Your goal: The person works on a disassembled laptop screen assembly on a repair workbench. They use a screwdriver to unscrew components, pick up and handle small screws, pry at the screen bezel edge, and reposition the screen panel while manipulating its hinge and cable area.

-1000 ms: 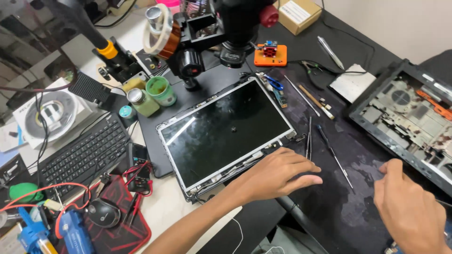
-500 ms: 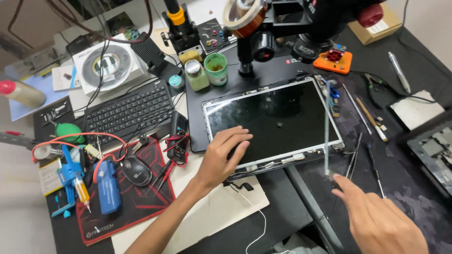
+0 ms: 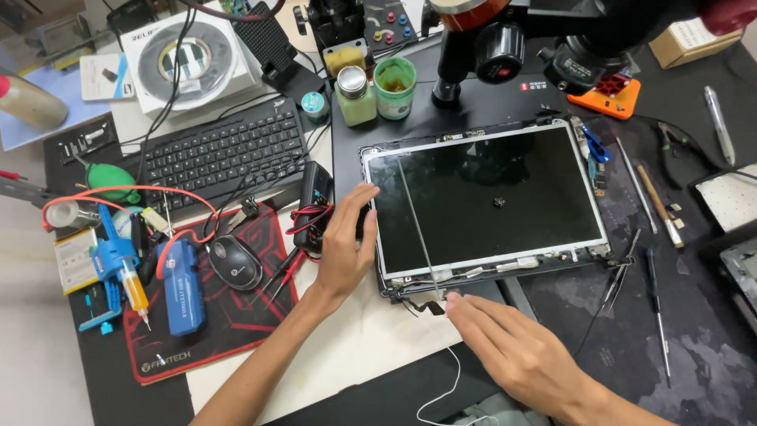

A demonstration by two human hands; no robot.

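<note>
Centrally on the dark surface lies a bare laptop screen panel, flat with its glass side up, a small dark speck near its middle and thin cables trailing from its near edge. The left hand rests against the panel's left edge, fingers loosely spread and pointing far, the thumb against the frame; it braces the panel rather than gripping it. The right hand lies just near of the panel's near-left corner, fingers extended and flat, its fingertips touching the small connector and cable end there; whether they pinch anything cannot be told. Left of the left hand sits a black multimeter with red leads, then a black mouse on a red-and-black mouse mat, and a blue tool beside an orange-filled syringe. Farther left and far is a black keyboard, with a boxed spool of wire beyond it. Just far of the panel stand a green pot and a metal-capped bottle beside a microscope stand. To the right of the panel lie tweezers, a screwdriver and a small brush.
</note>
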